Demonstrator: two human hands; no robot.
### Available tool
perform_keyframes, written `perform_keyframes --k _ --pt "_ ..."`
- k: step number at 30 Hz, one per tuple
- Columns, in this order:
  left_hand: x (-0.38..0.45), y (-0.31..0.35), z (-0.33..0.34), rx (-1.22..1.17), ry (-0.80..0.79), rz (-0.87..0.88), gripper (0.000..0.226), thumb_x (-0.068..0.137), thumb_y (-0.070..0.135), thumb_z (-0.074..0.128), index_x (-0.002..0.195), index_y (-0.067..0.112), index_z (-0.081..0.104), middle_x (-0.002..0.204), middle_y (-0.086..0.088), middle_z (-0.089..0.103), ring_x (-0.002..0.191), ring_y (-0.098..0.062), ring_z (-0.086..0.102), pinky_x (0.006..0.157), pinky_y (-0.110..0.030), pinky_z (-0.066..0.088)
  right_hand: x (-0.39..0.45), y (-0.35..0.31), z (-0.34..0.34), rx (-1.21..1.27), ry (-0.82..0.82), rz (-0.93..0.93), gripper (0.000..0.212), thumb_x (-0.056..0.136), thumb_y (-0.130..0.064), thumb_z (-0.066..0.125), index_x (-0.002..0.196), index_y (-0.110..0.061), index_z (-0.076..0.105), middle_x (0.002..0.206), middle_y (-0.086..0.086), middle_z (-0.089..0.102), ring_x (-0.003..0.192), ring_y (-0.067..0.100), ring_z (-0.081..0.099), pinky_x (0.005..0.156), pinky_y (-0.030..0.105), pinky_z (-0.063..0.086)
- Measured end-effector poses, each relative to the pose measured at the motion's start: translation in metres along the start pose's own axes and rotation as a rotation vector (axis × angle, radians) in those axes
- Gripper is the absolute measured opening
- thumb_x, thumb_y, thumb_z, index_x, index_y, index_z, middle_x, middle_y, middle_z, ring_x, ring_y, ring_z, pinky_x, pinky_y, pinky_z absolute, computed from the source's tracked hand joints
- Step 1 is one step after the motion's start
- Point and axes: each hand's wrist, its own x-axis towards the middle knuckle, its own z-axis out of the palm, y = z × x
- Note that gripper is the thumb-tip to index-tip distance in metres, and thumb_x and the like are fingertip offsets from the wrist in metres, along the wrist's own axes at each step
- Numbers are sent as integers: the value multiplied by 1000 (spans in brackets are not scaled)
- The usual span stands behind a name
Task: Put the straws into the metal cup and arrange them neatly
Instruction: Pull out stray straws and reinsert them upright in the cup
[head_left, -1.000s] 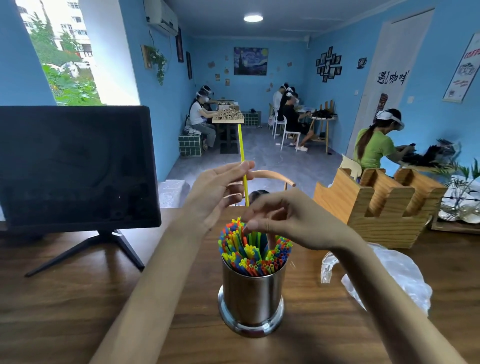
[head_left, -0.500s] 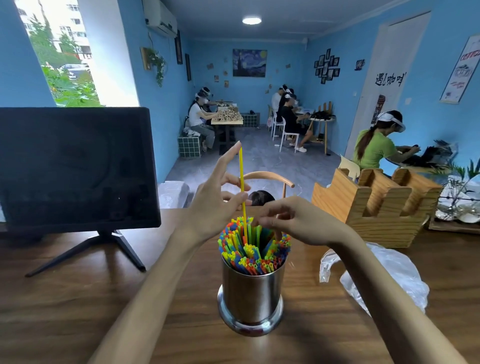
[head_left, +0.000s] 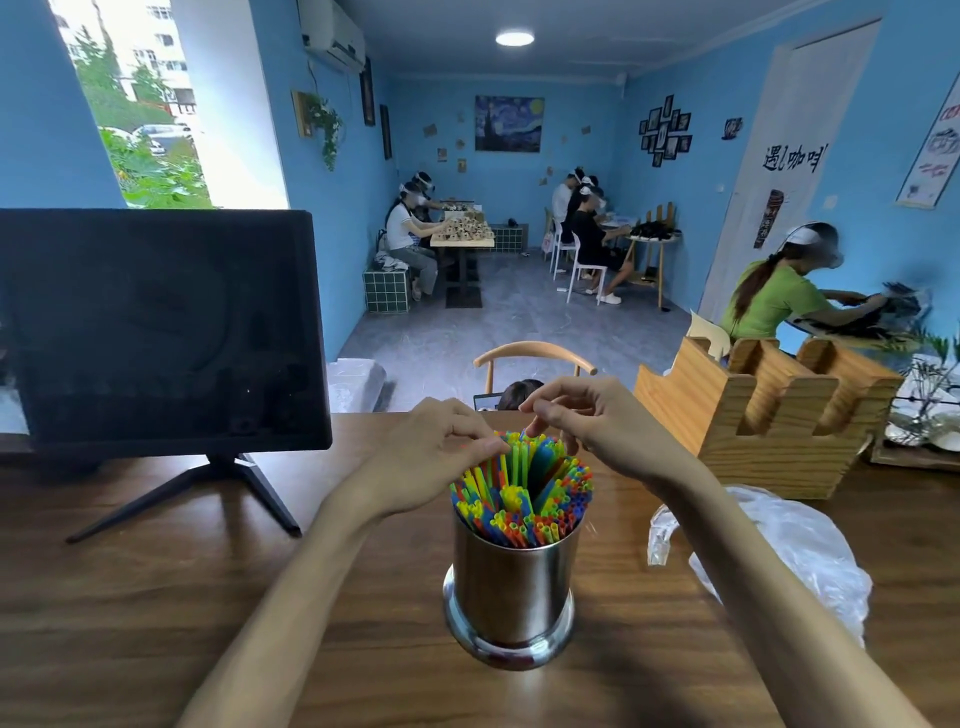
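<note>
My left hand (head_left: 441, 452) and right hand (head_left: 597, 431) rest their curled fingertips on the coloured straws (head_left: 522, 488) standing in the metal cup (head_left: 511, 587) on the wooden tabletop (head_left: 156, 597), beside a crumpled plastic bag (head_left: 779, 551).

Monitor (head_left: 156, 332) left, wooden rack (head_left: 769, 415) right; bare table (head_left: 208, 623) between.
</note>
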Motion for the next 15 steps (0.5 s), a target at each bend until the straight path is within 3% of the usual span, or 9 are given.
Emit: perform_keyframes --k 4,8,12,15 --pt "-8 -3 -12 24 62 -21 12 92 29 74 95 40 77 93 10 65 87 0 56 71 -11 41 -1 3 2 -46 -24 -13 12 100 -23 64 102 -17 74 87 -2 77 83 16 72 61 22 51" --pt "-13 -1 -15 35 25 -53 8 79 29 86 84 32 80 80 10 70 72 0 56 63 -13 44 -2 5 0 -44 -37 -12 13 100 -23 64 103 -16 74 87 -3 77 81 13 71 61 21 51" --pt "-7 -1 -12 118 36 -71 7 78 36 86 76 32 80 73 20 70 64 -1 56 61 -22 45 -2 6 0 -30 -37 -9 13 100 -22 64 102 -16 75 86 -2 77 79 13 70 61 21 50" --pt "-4 3 -10 177 36 -60 8 80 35 84 78 29 80 65 26 65 63 2 55 58 -18 40 -4 7 0 -25 -42 -10 13 100 -23 63 103 -17 74 88 -1 77 81 15 71 62 22 52"
